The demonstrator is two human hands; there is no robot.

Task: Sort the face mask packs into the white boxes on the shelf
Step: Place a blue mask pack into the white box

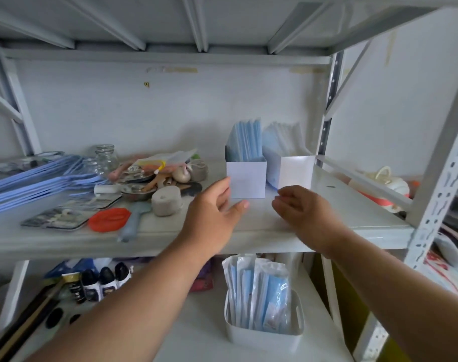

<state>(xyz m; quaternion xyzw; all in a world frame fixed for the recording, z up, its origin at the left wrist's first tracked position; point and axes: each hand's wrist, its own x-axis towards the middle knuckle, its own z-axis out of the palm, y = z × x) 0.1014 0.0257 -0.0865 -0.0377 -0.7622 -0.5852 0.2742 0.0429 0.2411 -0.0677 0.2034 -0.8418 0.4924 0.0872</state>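
Observation:
Two white boxes stand side by side on the middle shelf. The left white box [247, 178] holds upright blue mask packs [246, 142]. The right white box [293, 171] holds paler, whitish packs [284, 139]. My left hand [214, 207] is open, its fingers touching the lower left corner of the left box and its thumb under the front. My right hand [299, 207] hovers just in front of the right box with fingers loosely curled, holding nothing. On the shelf below, a white bin [261, 335] holds several more wrapped blue mask packs [259, 291].
Left of the boxes lies clutter: grey rolls [166, 201], a metal dish [137, 188], glass jars [106, 156], a red lip-shaped item [109, 219], a stack of blue sheets [32, 181]. The shelf's upright post [441, 178] stands at right. Small dark bottles [105, 280] sit on the lower shelf.

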